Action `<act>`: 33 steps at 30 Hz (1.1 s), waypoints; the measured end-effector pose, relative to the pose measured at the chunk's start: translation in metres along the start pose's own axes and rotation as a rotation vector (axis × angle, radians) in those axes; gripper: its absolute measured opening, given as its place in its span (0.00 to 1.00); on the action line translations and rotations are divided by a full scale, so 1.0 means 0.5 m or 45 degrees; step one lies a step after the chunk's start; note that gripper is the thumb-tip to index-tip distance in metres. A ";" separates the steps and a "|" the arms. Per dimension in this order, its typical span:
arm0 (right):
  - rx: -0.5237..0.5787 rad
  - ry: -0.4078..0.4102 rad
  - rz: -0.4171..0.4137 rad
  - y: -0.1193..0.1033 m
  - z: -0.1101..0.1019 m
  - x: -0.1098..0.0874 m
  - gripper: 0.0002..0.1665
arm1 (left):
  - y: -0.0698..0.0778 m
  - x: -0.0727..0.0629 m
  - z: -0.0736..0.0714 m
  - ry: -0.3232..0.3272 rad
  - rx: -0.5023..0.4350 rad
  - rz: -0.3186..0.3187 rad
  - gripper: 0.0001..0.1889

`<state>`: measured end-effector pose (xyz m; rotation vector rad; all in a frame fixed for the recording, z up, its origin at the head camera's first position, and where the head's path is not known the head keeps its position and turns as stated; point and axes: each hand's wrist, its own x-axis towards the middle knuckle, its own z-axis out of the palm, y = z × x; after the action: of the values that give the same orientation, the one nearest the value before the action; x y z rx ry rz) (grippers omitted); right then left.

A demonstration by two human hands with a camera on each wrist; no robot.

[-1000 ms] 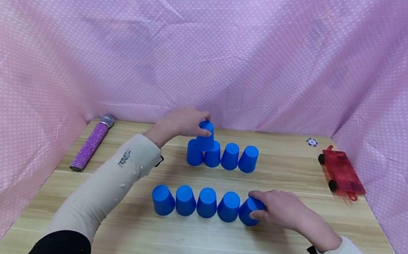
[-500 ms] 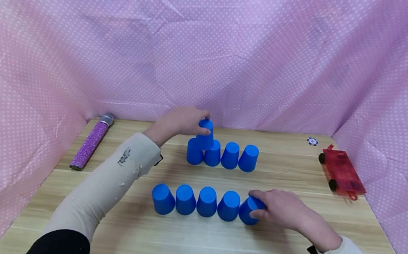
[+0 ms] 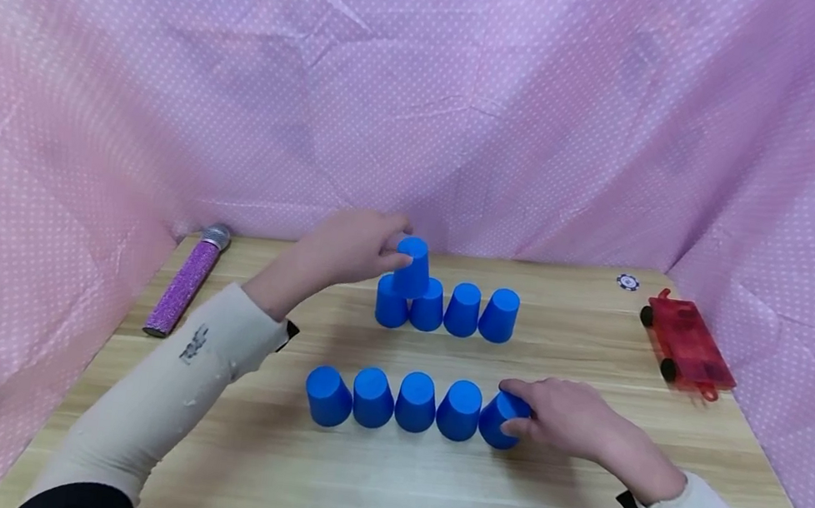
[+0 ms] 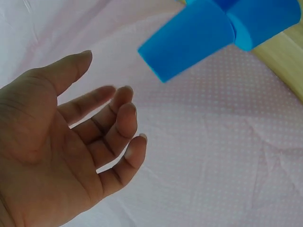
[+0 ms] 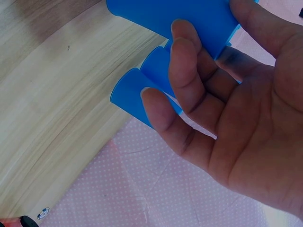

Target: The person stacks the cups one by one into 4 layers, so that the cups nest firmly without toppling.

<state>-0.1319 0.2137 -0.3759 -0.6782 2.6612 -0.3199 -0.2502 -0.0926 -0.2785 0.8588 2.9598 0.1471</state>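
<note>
An upside-down blue cup (image 3: 414, 276) stands on top of two others, the left back cup (image 3: 391, 307) and the one beside it (image 3: 427, 311), bridging them. My left hand (image 3: 348, 249) is just left of this upper cup; in the left wrist view its loosely bent fingers (image 4: 124, 124) are apart from the cup (image 4: 189, 40), with nothing between them. My right hand (image 3: 566, 419) grips the rightmost cup (image 3: 494, 425) of the front row between thumb and fingers. That cup (image 5: 199, 21) shows in the right wrist view too, partly behind the fingers. All these cups are upside down.
Further right in the back row stand two more blue cups (image 3: 461, 310). Several cups (image 3: 415, 406) form the front row. A purple glitter microphone (image 3: 187, 281) lies at left; a red toy car chassis (image 3: 690, 345) and a poker chip (image 3: 627, 282) are at right. Pink dotted cloth (image 3: 424, 105) surrounds the wooden table.
My left hand has let go of the upper cup and drawn back slightly to the left. The right hand keeps its grip on the front cup.
</note>
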 end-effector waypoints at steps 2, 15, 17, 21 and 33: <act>-0.001 -0.001 0.004 0.000 0.000 0.001 0.36 | 0.007 -0.025 0.004 0.032 0.061 0.082 0.23; -0.017 -0.004 -0.004 -0.002 -0.002 0.001 0.35 | 0.005 -0.172 0.076 -0.497 -0.073 -0.050 0.26; -0.013 -0.002 0.000 -0.002 -0.002 0.000 0.35 | -0.002 -0.188 0.087 -0.521 -0.084 -0.090 0.27; 0.001 -0.003 0.002 0.001 -0.002 -0.002 0.35 | -0.015 -0.207 0.111 -0.527 -0.072 -0.144 0.28; -0.012 0.001 -0.010 0.001 -0.002 0.000 0.37 | -0.020 -0.227 0.143 -0.486 -0.090 -0.197 0.29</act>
<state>-0.1328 0.2142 -0.3752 -0.6920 2.6630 -0.3105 -0.1541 -0.1566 -0.3473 0.5702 2.6306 0.0701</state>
